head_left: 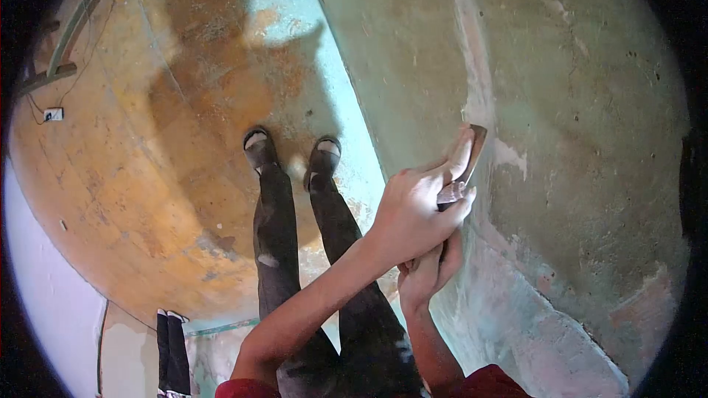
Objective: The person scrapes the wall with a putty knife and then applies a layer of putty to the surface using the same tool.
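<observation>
A scraper with a flat brown blade is held up against the greenish wall. My left hand lies over it, its index finger stretched along the blade and the other fingers curled around the tool. Just below, my right hand is wrapped around the lower end of the scraper, mostly hidden behind the left hand and wrist. The blade's tip sits at a pale, rough strip running up the wall. Beneath both hands, a whitish smeared patch covers the lower wall.
My feet in dark sandals stand on the worn orange floor, close to the wall's base. A wooden frame and a white socket box with a cord are at upper left. Dark trouser legs show at lower left.
</observation>
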A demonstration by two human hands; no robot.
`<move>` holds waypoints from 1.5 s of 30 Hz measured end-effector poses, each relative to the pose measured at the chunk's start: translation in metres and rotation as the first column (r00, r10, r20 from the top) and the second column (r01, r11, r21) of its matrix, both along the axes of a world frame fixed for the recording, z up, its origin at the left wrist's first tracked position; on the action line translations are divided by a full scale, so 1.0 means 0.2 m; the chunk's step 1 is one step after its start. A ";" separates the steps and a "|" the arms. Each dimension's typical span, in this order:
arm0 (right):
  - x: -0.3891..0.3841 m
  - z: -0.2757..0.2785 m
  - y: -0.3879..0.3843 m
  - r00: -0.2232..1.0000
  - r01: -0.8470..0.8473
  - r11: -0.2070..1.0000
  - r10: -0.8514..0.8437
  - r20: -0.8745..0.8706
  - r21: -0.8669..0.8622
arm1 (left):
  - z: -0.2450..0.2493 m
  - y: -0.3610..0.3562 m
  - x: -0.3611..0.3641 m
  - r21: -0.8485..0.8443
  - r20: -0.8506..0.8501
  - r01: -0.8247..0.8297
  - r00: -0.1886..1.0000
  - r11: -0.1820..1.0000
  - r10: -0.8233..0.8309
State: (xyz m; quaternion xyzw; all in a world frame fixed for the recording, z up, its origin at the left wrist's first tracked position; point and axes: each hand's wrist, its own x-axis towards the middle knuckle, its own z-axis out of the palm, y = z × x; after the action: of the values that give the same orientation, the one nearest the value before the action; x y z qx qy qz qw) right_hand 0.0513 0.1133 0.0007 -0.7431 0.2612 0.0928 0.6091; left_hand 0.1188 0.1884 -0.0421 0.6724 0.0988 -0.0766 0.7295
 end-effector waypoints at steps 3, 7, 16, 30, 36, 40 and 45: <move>0.00 -0.01 -0.02 0.997 0.028 0.999 -0.026 0.068 -0.023 | 0.05 -0.05 0.04 -0.110 0.038 -0.166 0.985 0.980 0.171; 0.13 -0.08 0.02 0.995 0.040 0.994 -0.030 0.099 -0.104 | -0.03 0.00 0.13 -0.003 0.008 -0.015 1.000 1.000 0.016; 0.18 -0.03 0.11 0.995 0.071 0.997 -0.069 0.076 -0.030 | 0.00 0.08 0.17 -0.157 0.007 0.022 1.000 0.987 -0.021; 0.54 -0.20 0.35 0.988 -0.079 0.992 0.065 0.141 0.097 | -0.08 0.38 0.53 -0.115 -0.042 -0.083 0.996 0.990 0.078; 0.45 -0.06 0.32 0.970 -0.024 0.993 -0.006 0.243 0.118 | 0.00 0.29 0.44 -0.051 -0.089 -0.026 0.996 0.998 0.022; 0.77 -0.05 0.51 0.983 -0.101 0.987 0.079 0.167 0.128 | -0.18 0.45 0.77 -0.062 0.082 -0.234 0.968 0.970 0.239; 0.78 -0.16 0.70 0.977 -0.090 0.984 0.057 0.207 0.151 | -0.18 0.73 0.79 0.074 -0.094 0.066 0.994 0.995 -0.059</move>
State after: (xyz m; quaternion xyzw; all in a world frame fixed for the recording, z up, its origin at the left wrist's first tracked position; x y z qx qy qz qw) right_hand 0.2081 0.2539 -0.0319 -0.7066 0.1620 0.0598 0.6863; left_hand 0.2773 0.3352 -0.0788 0.6987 0.1138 -0.1263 0.6949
